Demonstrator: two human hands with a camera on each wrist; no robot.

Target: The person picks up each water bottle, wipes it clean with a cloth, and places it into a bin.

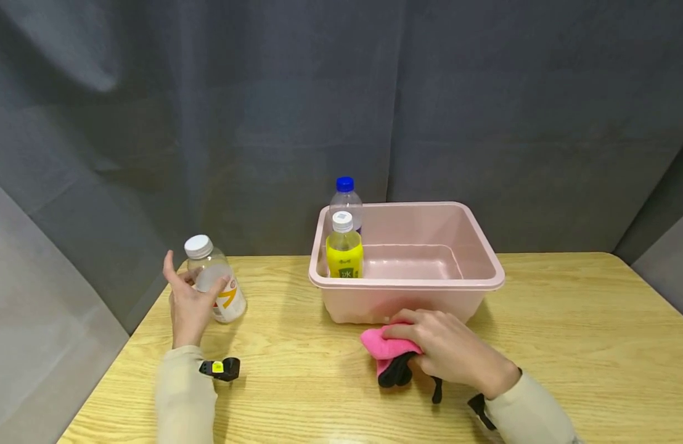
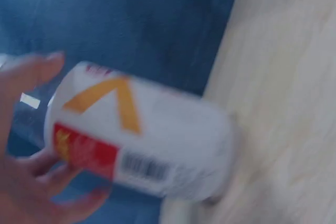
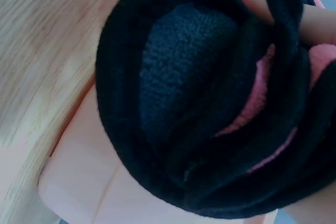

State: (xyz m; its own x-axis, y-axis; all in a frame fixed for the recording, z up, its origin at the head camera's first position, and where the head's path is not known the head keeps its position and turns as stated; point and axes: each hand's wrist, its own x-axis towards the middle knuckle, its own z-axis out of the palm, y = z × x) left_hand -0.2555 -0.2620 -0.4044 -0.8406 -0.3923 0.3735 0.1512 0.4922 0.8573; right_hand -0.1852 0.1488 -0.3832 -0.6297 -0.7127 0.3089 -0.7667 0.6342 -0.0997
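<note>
Leftmost, we see the left hand [image 1: 192,302] with thumb and curved fingers about the white-label bottle [image 1: 233,302], the index finger raised clear. The bottle lies just to the right of the palm, its long axis near upright, the cap leaning leftward. Whether its base bears on the wooden table [image 1: 286,370] we cannot tell; the left wrist view is blurred. Well to its right stands the pink tub [image 1: 408,284], where the yellow-label bottle [image 1: 344,253] partly hides the blue-capped bottle [image 1: 345,200] and the front wall hides the yellow one's base. Before that wall, the right hand [image 1: 444,345], nearer the tub, grips a bunched pink-and-black cloth [image 1: 383,345]; the tub's opening lies beyond and above it. Folds hide part of that grip, and we cannot make out the cloth's full shape.
</note>
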